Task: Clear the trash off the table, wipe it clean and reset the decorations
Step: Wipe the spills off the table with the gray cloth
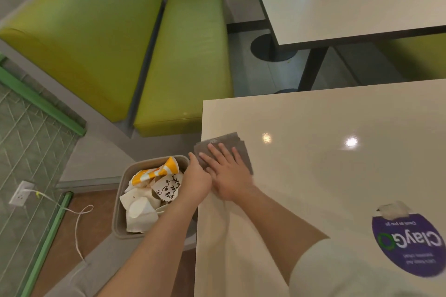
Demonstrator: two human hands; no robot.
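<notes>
My right hand (226,173) lies flat, fingers straight, pressing a grey cloth (224,142) onto the cream table (313,171) at its left edge. The cloth hangs slightly over that edge. My left hand (196,181) is beside the table edge, just left of the cloth, with its back to the camera and its thumb near the cloth's corner; its fingers are mostly hidden. Right below it stands a beige bin (120,200) holding crumpled wrappers and paper cups (154,188).
A purple round sticker (410,243) with a torn paper scrap (393,210) at its top is on the table at the right. A green bench (188,60) stands beyond the bin, and a second table (337,0) behind. A white cable (77,219) runs from a wall outlet (21,193) across the floor.
</notes>
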